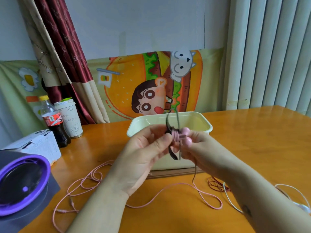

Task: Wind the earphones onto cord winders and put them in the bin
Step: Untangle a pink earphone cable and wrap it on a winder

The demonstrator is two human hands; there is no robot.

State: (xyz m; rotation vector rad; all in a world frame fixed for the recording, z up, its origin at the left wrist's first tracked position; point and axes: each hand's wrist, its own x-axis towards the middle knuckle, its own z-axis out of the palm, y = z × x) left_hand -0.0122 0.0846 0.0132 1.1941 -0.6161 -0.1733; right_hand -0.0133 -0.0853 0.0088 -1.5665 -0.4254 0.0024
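A pink cord winder [182, 136] with two round knobs is held up in front of the cream bin [170, 121]. My right hand [200, 148] grips the winder from the right. My left hand [143, 153] pinches a dark cord [171, 152] against the winder. A few turns of cord sit around the winder's middle. The dark cord blurs upward over the bin and trails down to the table. Pink earphones [94, 182] lie in loose loops on the orange table [252, 140]. Red earphones [217, 184] and white earphones [292, 190] lie at the right, partly hidden by my right forearm.
At the left stand a cola bottle [52, 121], a paper cup [69, 118], a white carton [40, 147] and a purple-rimmed round device [21, 184]. A cartoon cloth hangs on the wall behind the bin. The bin stands on a brown base.
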